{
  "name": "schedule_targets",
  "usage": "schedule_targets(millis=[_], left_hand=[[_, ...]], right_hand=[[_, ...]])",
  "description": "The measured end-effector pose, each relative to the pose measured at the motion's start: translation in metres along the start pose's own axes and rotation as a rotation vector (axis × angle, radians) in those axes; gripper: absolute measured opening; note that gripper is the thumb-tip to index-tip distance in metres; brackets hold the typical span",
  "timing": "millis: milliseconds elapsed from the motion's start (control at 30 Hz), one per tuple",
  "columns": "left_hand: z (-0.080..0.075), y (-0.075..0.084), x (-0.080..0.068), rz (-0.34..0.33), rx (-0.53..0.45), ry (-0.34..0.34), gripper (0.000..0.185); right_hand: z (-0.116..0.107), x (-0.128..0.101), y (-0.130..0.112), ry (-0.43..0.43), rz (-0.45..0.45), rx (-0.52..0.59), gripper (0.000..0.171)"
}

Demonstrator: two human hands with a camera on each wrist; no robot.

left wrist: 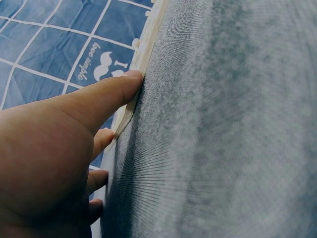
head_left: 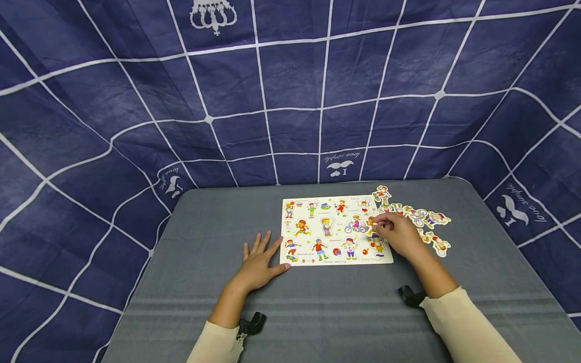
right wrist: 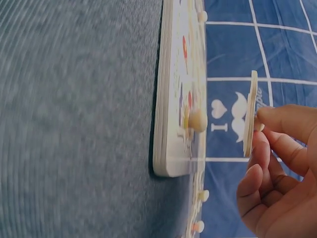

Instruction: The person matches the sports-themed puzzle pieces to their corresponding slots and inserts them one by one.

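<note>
A white wooden knob-puzzle board (head_left: 314, 235) with cartoon sports figures lies on the grey surface. My left hand (head_left: 257, 264) spreads its fingers at the board's left side, and the thumb (left wrist: 131, 79) touches the near edge in the left wrist view. Above the board's right part, my right hand (head_left: 399, 234) pinches a puzzle piece (right wrist: 250, 114) by its small knob. That piece is held on edge to the right wrist camera, apart from the board, its picture mostly hidden. Below it, a table tennis figure (head_left: 378, 245) is at the board's lower right corner, with a wooden knob (right wrist: 199, 120) standing up.
Several loose puzzle pieces (head_left: 436, 218) lie scattered right of the board, some overlapping; one piece (head_left: 382, 191) sits by its far right corner. A blue curtain (head_left: 295, 131) with white grid lines surrounds the back and sides of the grey surface (head_left: 218, 217).
</note>
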State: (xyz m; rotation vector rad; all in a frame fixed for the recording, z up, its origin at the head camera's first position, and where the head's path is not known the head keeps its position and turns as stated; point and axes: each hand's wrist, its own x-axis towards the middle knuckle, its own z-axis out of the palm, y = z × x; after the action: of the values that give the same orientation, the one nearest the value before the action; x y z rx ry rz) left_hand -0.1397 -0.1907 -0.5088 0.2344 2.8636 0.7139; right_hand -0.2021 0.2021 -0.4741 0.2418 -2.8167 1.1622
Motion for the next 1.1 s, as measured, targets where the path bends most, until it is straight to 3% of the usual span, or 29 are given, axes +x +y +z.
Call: schedule_targets(millis=[333,1100], left_hand=[[0.000,0.000,0.000,0.004,-0.005,0.002,0.083],[0.000,-0.001,0.000,0.003,-0.004,0.000,0.082]], right_hand=[[0.007,0.000,-0.009,-0.026,0.029,0.040,0.014],[0.033,0.004,-0.031,-0.033,-0.016,0.136,0.011]])
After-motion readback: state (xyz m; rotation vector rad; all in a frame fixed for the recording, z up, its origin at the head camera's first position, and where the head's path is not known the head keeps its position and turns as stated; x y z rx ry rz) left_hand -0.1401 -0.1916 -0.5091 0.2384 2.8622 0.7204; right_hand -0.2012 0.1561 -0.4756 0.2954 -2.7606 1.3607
